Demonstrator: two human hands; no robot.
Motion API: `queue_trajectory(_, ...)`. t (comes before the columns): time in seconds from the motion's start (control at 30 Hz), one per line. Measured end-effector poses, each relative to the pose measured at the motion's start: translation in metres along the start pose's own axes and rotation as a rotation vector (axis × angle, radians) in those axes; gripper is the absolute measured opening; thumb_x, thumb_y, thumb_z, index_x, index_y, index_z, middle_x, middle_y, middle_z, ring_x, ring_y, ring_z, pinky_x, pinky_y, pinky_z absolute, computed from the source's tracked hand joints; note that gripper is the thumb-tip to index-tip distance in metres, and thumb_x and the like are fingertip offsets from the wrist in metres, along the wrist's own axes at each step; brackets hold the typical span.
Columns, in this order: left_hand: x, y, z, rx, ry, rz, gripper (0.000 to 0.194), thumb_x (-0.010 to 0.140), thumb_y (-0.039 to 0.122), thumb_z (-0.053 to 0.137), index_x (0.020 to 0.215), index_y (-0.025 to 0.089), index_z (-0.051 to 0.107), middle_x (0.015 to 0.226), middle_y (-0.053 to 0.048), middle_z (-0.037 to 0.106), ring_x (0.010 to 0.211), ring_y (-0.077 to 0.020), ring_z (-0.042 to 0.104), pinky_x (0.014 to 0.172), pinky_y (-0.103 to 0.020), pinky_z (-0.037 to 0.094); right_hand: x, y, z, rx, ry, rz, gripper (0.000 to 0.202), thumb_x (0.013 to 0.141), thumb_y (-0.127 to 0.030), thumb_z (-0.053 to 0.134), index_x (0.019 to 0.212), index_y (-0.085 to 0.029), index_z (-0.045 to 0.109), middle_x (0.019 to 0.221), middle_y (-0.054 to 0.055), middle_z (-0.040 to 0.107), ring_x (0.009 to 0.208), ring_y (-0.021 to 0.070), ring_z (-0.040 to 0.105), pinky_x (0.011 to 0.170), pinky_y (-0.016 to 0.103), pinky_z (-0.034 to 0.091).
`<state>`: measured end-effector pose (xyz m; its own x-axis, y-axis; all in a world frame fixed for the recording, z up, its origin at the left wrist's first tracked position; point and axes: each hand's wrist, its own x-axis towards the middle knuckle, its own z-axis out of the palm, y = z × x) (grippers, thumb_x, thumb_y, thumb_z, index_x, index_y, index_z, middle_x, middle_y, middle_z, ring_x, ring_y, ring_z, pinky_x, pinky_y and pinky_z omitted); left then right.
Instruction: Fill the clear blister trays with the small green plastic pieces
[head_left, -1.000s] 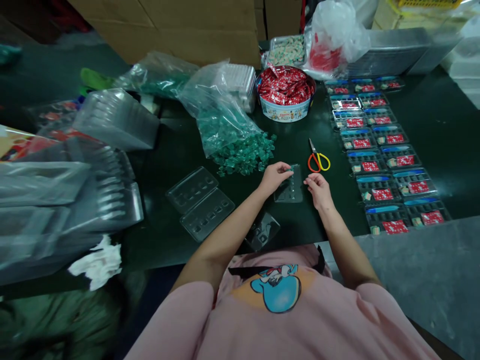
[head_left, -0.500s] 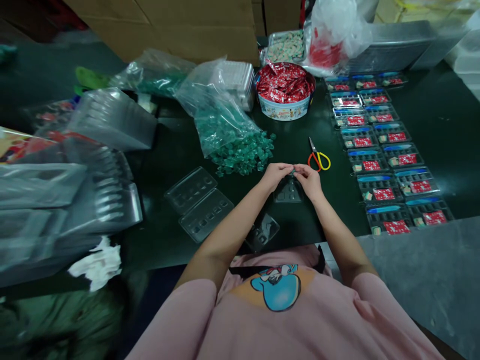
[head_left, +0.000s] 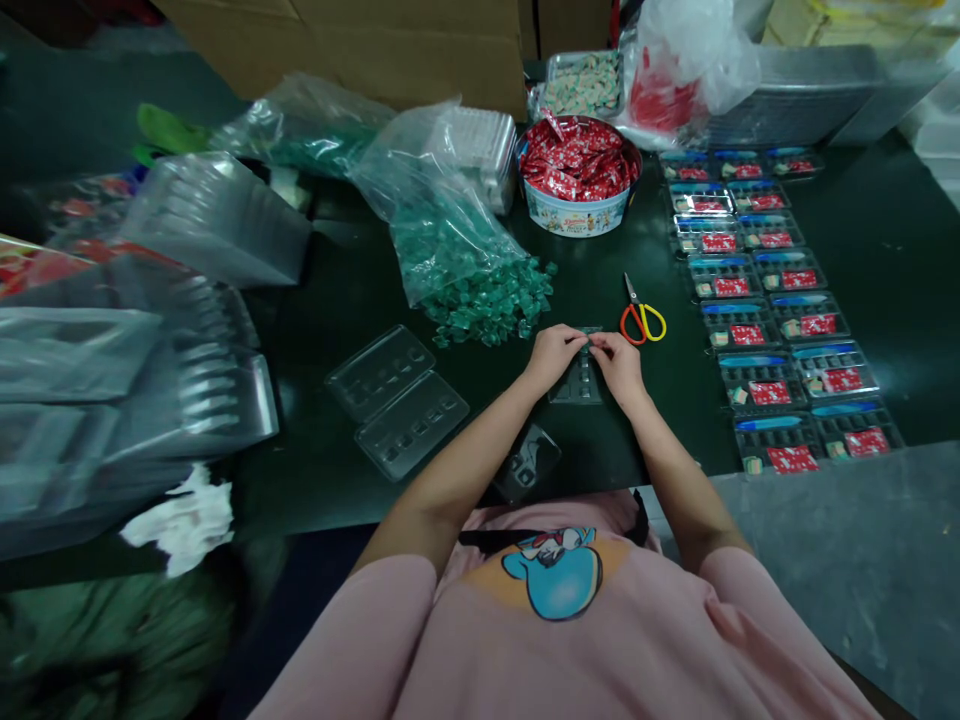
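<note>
Fingertips meeting, my left hand (head_left: 556, 357) and my right hand (head_left: 618, 366) pinch a small green plastic piece between them; the fingers cover most of it. Under them a clear plastic tray (head_left: 574, 388) with moulded hollows lies on the dark table. Left of my hands, a pile of green plastic pieces (head_left: 495, 305) spills from a clear bag (head_left: 439, 200). Scissors (head_left: 643, 323) with one red and one yellow handle lie just right of my right hand. An open clear clamshell (head_left: 411, 432) and another clear plastic piece (head_left: 529, 462) lie nearer my left forearm.
At the back stands a round tin (head_left: 574, 215) of red packets (head_left: 577, 165). Two columns of filled trays (head_left: 772, 425) with blue items and red packets run along the right. Stacked clear plastic trays (head_left: 210, 215) and crumpled white tissue (head_left: 184, 520) are at the left.
My view has shifted slightly. My hands stay pinched together over the clear tray, and more of the tray's far edge now shows beyond the fingertips.
</note>
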<state>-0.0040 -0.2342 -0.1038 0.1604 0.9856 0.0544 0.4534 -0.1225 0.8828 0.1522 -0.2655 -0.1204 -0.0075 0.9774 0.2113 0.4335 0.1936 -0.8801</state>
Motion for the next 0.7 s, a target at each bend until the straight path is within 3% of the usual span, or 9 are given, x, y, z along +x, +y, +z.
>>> queue_trajectory(0.17, -0.002, -0.001, 0.002, 0.097, 0.010, 0.074, 0.012, 0.081, 0.023, 0.065, 0.082, 0.022, 0.077, 0.087, -0.006, 0.069, 0.084, -0.0200, 0.062, 0.084, -0.033, 0.046, -0.001, -0.002, 0.001, -0.043, -0.027, -0.003, 0.023, 0.083, -0.021, 0.056, 0.101, -0.022, 0.071, 0.096, 0.006, 0.068, 0.090, 0.0195, 0.064, 0.089, 0.036, 0.051)
queue_trajectory(0.3, -0.002, -0.001, -0.001, 0.122, -0.078, 0.146, 0.016, 0.083, 0.023, 0.062, 0.087, 0.023, 0.077, 0.090, -0.006, 0.070, 0.087, -0.0199, 0.062, 0.086, -0.033, 0.046, -0.002, -0.005, -0.002, -0.076, -0.033, -0.023, 0.026, 0.083, -0.018, 0.054, 0.104, -0.021, 0.070, 0.098, 0.006, 0.068, 0.089, 0.0189, 0.064, 0.087, 0.035, 0.052)
queue_trajectory(0.5, -0.002, -0.001, -0.010, 0.100, -0.137, 0.105, 0.023, 0.077, 0.011, 0.063, 0.090, 0.024, 0.077, 0.092, -0.005, 0.071, 0.091, -0.0204, 0.063, 0.089, -0.033, 0.047, -0.001, -0.009, -0.007, -0.116, -0.093, -0.052, 0.025, 0.085, -0.017, 0.054, 0.105, -0.019, 0.070, 0.103, 0.009, 0.069, 0.095, 0.0218, 0.064, 0.092, 0.038, 0.050)
queue_trajectory(0.7, -0.003, 0.000, -0.013, 0.024, -0.130, 0.089, 0.031, 0.071, 0.004, 0.060, 0.090, 0.022, 0.076, 0.086, -0.004, 0.068, 0.077, -0.0173, 0.060, 0.079, -0.029, 0.046, -0.002, -0.008, -0.006, -0.223, -0.108, -0.080, 0.029, 0.083, -0.013, 0.054, 0.106, -0.021, 0.069, 0.100, 0.008, 0.069, 0.094, 0.0228, 0.063, 0.090, 0.039, 0.050)
